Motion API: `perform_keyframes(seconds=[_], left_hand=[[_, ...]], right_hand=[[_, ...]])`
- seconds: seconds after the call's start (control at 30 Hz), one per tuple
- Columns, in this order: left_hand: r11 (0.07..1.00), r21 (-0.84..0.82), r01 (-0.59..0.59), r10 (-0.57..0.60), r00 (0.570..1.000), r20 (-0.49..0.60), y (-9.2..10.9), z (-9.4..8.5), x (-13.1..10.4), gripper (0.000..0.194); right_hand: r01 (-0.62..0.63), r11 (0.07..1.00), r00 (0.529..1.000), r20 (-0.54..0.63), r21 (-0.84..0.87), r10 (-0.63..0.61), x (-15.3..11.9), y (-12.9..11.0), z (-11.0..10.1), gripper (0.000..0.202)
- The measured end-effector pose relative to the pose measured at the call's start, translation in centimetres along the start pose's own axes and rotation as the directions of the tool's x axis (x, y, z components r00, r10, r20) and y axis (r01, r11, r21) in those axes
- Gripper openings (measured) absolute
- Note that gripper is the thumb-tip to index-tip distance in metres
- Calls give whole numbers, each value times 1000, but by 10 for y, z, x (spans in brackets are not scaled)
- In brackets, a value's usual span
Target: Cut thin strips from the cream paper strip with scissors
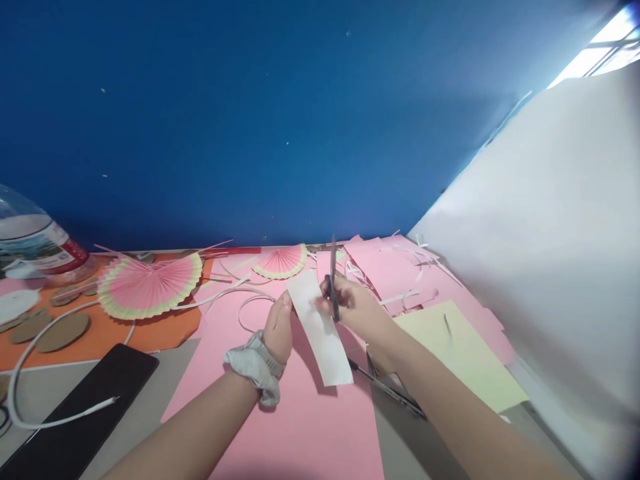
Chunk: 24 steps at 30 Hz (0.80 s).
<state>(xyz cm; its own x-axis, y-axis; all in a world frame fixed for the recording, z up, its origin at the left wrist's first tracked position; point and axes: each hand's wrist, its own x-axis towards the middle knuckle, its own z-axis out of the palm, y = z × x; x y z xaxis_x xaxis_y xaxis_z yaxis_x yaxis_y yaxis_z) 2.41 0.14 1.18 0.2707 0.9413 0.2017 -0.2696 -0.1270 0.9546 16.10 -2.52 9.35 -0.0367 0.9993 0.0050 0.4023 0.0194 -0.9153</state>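
A white paper strip [326,347] slants over a large pink sheet [300,440], its lower end lifted a little. My left hand [280,323], with a grey scrunchie and a band at the wrist, closes on the strip's left edge; its fingertips are partly hidden. Dark scissors [334,270] point upward in my right hand [353,303]. Fingers of that same hand also touch the strip's right side. Whether the scissor blades are apart cannot be made out.
Left of the sheet lie a black phone [85,413], a white cable [75,419], cardboard discs [64,333] and a plastic bottle [43,243]. Pleated pink paper fans [150,287] stand behind. Yellow paper [465,360], a pen [390,390] and pink scraps [400,267] lie right.
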Motion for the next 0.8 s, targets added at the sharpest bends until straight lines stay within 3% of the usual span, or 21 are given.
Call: perform_keyframes(seconds=[0.17, 0.3, 0.4, 0.57, 0.67, 0.8], left_hand=[[998, 62, -21, 13, 993, 119, 6, 0, 0, 33], [996, 89, 13, -21, 996, 87, 3, 0, 0, 27], [996, 84, 35, -33, 999, -26, -1, -2, 3, 27], [997, 56, 51, -44, 991, -123, -2, -5, 7, 30], [998, 39, 58, -52, 989, -139, -1, -4, 8, 31], [997, 28, 70, -65, 988, -137, -2, -3, 8, 31]], right_hand=[[-62, 982, 998, -2, -176, 63, -14, 24, 5, 14], [-123, 923, 991, 6, -366, 134, -20, 31, -4, 11], [-187, 813, 977, -22, -551, 210, -25, 37, -20, 11], [-283, 535, 954, -173, -796, 246, -29, 47, -46, 15], [-249, 443, 954, -141, -861, 263, -27, 48, -51, 18], [-180, 392, 949, -55, -902, 310, -20, 45, -52, 14]])
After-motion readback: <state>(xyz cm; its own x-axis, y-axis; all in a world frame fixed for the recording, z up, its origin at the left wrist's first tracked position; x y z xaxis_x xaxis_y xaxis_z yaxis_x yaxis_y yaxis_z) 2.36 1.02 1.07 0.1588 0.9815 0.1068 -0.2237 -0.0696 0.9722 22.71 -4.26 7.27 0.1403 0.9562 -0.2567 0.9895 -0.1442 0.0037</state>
